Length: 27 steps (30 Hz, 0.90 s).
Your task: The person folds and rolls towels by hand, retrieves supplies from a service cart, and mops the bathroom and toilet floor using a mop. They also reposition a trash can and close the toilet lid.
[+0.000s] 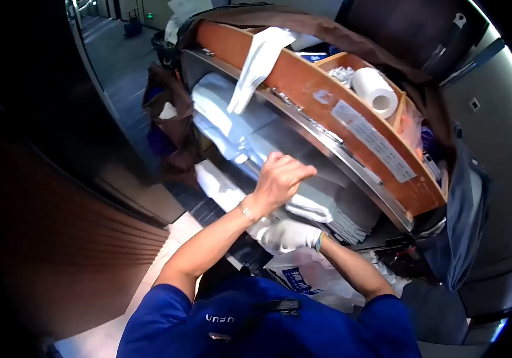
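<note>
At far left a dark upright surface rises above brown vertical folds [107,232], with a patch of corridor floor [110,59] beyond. Next comes a brown bag [175,143] with purple showing in it, by the left end of an open-shelved cart.

The left arm stretches from its blue sleeve [157,313] up and to the right, the elbow bent, a pale band [246,210] around the wrist. The bare left hand [278,181] is raised in front of the shelf, knuckles up, fingers curled closed and one digit jutting right.

Behind the left wrist lies a long white bundle [217,185]. Above it, on the shelf, pale blue-white linen [217,101] is folded in a thick, soft heap, washed out where light falls on it.

Below and slightly right of the left hand is the right hand [292,234], in a white glove with a bluish edge at the cuff. Its forearm comes in from the right, so the fingers point left; they are blurred, and I cannot tell whether they grip anything.

Just above this hand a rolled white cloth [310,209] rests by the shelf's front; to its right sit thinner greyish cloths [351,221], stacked in layers. A printed plastic bag [336,274] hangs or lies beneath the glove.

Over the shelf slants a wooden tray [295,74], a white strip [262,62] draped across its front and a paper roll [375,92] inside. A blue cloth bag [468,224] hangs at the right end.
</note>
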Each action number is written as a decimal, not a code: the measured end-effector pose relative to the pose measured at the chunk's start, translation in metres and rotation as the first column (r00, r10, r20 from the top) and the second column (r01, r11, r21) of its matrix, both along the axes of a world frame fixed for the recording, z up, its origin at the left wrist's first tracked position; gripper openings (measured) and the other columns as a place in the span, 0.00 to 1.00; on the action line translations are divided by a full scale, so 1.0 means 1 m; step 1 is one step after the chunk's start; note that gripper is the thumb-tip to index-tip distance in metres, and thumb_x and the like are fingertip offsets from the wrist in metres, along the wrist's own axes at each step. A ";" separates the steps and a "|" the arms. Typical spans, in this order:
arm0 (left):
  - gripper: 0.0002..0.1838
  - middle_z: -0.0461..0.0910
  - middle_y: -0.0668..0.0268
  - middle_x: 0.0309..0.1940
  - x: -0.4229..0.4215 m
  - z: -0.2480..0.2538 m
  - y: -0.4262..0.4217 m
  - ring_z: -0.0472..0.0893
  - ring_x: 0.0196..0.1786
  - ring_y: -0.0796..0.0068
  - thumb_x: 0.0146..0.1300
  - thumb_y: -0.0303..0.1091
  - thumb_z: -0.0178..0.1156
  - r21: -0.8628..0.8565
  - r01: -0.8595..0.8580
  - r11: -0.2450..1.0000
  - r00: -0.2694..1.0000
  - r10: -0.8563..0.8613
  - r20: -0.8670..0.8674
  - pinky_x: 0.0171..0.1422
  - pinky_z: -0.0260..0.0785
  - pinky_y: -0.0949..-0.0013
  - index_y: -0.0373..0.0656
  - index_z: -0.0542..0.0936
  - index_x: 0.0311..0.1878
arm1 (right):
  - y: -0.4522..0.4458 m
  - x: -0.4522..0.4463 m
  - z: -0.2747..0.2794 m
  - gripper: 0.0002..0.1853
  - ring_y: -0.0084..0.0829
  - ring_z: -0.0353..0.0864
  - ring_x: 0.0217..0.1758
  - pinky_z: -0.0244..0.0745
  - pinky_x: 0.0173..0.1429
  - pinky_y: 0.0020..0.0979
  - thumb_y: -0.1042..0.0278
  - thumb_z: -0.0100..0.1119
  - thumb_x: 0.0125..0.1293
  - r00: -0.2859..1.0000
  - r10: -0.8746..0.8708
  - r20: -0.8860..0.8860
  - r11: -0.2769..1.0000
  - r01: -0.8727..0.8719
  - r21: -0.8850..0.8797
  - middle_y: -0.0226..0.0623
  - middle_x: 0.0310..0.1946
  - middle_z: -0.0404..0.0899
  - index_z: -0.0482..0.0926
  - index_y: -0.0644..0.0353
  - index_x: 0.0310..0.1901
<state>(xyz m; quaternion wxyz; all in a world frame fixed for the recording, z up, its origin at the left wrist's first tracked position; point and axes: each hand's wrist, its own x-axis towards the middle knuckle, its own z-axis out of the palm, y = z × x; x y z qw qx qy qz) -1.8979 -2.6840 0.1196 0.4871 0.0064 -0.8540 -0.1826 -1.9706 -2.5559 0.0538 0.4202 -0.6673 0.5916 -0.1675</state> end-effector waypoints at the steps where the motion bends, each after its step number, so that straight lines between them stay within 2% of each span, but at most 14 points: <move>1: 0.08 0.78 0.71 0.24 0.030 0.008 0.007 0.75 0.30 0.72 0.47 0.27 0.62 -0.013 -0.034 0.999 0.999 0.034 -0.028 0.38 0.61 0.67 0.50 0.82 0.33 | 0.000 -0.011 -0.045 0.19 0.40 0.79 0.45 0.72 0.48 0.37 0.54 0.45 0.67 0.937 -0.293 0.191 0.953 0.301 -0.015 0.43 0.39 0.81 0.79 0.61 0.43; 2: 0.07 0.78 0.71 0.23 0.055 0.004 0.014 0.75 0.29 0.71 0.50 0.28 0.61 0.006 -0.058 0.998 0.997 0.057 0.059 0.38 0.62 0.68 0.50 0.82 0.33 | -0.002 -0.007 -0.053 0.22 0.42 0.76 0.50 0.71 0.52 0.41 0.52 0.45 0.67 0.307 -0.471 0.827 0.837 0.453 0.308 0.44 0.45 0.78 0.75 0.62 0.49; 4: 0.04 0.79 0.68 0.25 0.084 -0.020 0.026 0.77 0.30 0.67 0.56 0.31 0.61 0.195 -0.103 0.975 0.973 0.059 0.222 0.37 0.65 0.68 0.46 0.83 0.34 | -0.007 -0.004 -0.065 0.29 0.45 0.71 0.58 0.67 0.59 0.49 0.46 0.43 0.67 -0.639 -0.253 0.726 0.770 0.322 0.551 0.44 0.55 0.72 0.67 0.62 0.59; 7: 0.12 0.82 0.63 0.31 0.072 -0.067 0.027 0.79 0.35 0.73 0.61 0.33 0.58 0.729 -0.185 0.659 0.934 -0.112 0.339 0.44 0.70 0.70 0.37 0.80 0.44 | -0.012 0.013 -0.068 0.32 0.44 0.63 0.65 0.61 0.65 0.50 0.40 0.43 0.66 -0.485 -0.165 0.859 0.770 0.480 0.419 0.43 0.65 0.62 0.60 0.54 0.65; 9: 0.17 0.79 0.69 0.35 0.051 -0.087 0.026 0.74 0.38 0.84 0.63 0.36 0.58 0.965 0.015 0.261 0.948 -0.312 0.070 0.44 0.68 0.78 0.35 0.76 0.51 | -0.021 0.007 -0.069 0.33 0.44 0.61 0.67 0.60 0.66 0.49 0.41 0.47 0.66 -0.512 -0.210 0.833 0.659 0.555 0.507 0.41 0.67 0.59 0.59 0.53 0.65; 13: 0.17 0.79 0.68 0.36 0.074 -0.076 0.022 0.75 0.37 0.84 0.64 0.36 0.57 0.935 -0.026 0.353 0.952 -0.276 0.131 0.45 0.68 0.79 0.34 0.76 0.51 | -0.032 -0.028 -0.068 0.27 0.39 0.67 0.62 0.61 0.65 0.47 0.45 0.54 0.63 -0.394 -0.152 0.907 0.498 0.762 0.414 0.37 0.60 0.68 0.67 0.55 0.57; 14: 0.16 0.80 0.68 0.36 0.085 -0.081 0.021 0.75 0.37 0.83 0.64 0.36 0.57 0.964 -0.009 0.266 0.946 -0.311 0.095 0.45 0.68 0.78 0.34 0.77 0.50 | -0.041 -0.026 -0.028 0.28 0.37 0.73 0.54 0.66 0.61 0.46 0.56 0.57 0.62 -0.695 -0.195 0.692 0.271 0.640 0.719 0.40 0.53 0.74 0.65 0.57 0.61; 15: 0.15 0.80 0.68 0.36 0.100 -0.087 0.022 0.75 0.36 0.82 0.64 0.36 0.57 0.985 0.004 0.172 0.939 -0.340 0.056 0.44 0.68 0.78 0.35 0.77 0.49 | -0.045 -0.029 -0.028 0.25 0.34 0.73 0.49 0.68 0.56 0.41 0.60 0.56 0.62 -0.513 -0.335 0.790 0.173 0.791 0.587 0.39 0.49 0.75 0.66 0.59 0.60; 16: 0.15 0.80 0.67 0.36 0.119 -0.088 0.025 0.76 0.36 0.82 0.64 0.36 0.56 0.974 -0.046 0.220 0.943 -0.312 0.115 0.42 0.68 0.78 0.36 0.78 0.49 | -0.039 -0.027 -0.032 0.23 0.31 0.74 0.44 0.69 0.51 0.37 0.64 0.54 0.62 -0.008 -0.788 0.615 0.054 0.995 0.082 0.39 0.44 0.75 0.68 0.62 0.58; 18: 0.16 0.80 0.68 0.38 0.168 -0.085 0.034 0.76 0.38 0.83 0.66 0.38 0.55 0.987 -0.102 0.126 0.935 -0.326 0.138 0.41 0.67 0.80 0.37 0.77 0.50 | -0.023 -0.002 0.000 0.18 0.25 0.75 0.35 0.72 0.42 0.29 0.73 0.51 0.62 0.053 -0.997 -0.051 0.072 0.845 -0.530 0.37 0.36 0.77 0.71 0.66 0.55; 21: 0.22 0.80 0.67 0.43 0.260 -0.098 0.051 0.76 0.44 0.79 0.67 0.49 0.51 0.999 -0.047 -0.002 0.951 -0.305 0.044 0.47 0.67 0.75 0.41 0.76 0.53 | -0.003 0.077 0.051 0.18 0.26 0.74 0.41 0.70 0.48 0.30 0.71 0.55 0.64 0.310 -0.556 0.771 0.099 0.946 -0.309 0.36 0.40 0.76 0.72 0.67 0.55; 24: 0.36 0.78 0.59 0.48 0.357 -0.095 0.075 0.77 0.48 0.69 0.66 0.63 0.40 0.931 0.129 -0.340 0.952 -0.221 -0.212 0.53 0.69 0.67 0.38 0.72 0.57 | 0.040 0.160 0.036 0.21 0.31 0.74 0.49 0.69 0.54 0.31 0.78 0.58 0.59 0.864 -0.346 0.366 0.563 0.503 -0.656 0.35 0.45 0.75 0.71 0.64 0.55; 26: 0.44 0.77 0.55 0.51 0.416 -0.114 0.101 0.77 0.49 0.63 0.61 0.72 0.33 0.789 0.268 -0.553 0.897 -0.155 -0.414 0.54 0.69 0.61 0.38 0.71 0.58 | 0.042 0.247 0.021 0.21 0.35 0.77 0.46 0.71 0.53 0.34 0.82 0.61 0.53 0.569 -0.151 0.808 0.795 0.556 -0.243 0.37 0.40 0.77 0.75 0.61 0.51; 27: 0.46 0.76 0.55 0.51 0.442 -0.133 0.114 0.77 0.49 0.61 0.60 0.74 0.31 0.716 0.363 -0.596 0.845 -0.114 -0.523 0.55 0.69 0.60 0.38 0.71 0.58 | 0.033 0.278 0.019 0.15 0.37 0.79 0.43 0.72 0.51 0.34 0.81 0.62 0.53 0.828 0.012 0.560 0.743 0.368 -0.560 0.38 0.37 0.79 0.78 0.59 0.44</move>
